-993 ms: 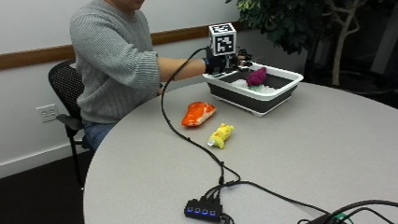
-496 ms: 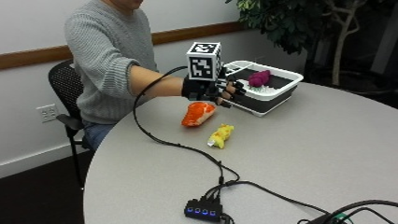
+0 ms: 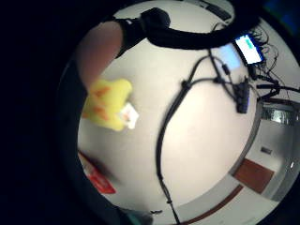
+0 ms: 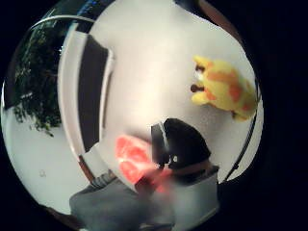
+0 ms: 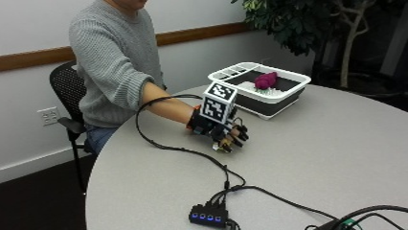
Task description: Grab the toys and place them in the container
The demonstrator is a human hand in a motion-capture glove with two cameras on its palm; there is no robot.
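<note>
A person sits at a round table [image 5: 331, 158] and holds the gloved right hand [image 5: 220, 132] low over it, palm down. The fingers [image 5: 237, 139] are spread and a little bent, and they hold nothing. A dark pink toy [image 5: 265, 80] already lies in the white container [image 5: 280, 93], so one part of the task seems done. Two toys are left on the table under the hand: a yellow toy [image 4: 224, 89] and an orange toy [image 4: 130, 156]. The hand hides both from the outside camera. In my judgement the yellow toy comes next.
</note>
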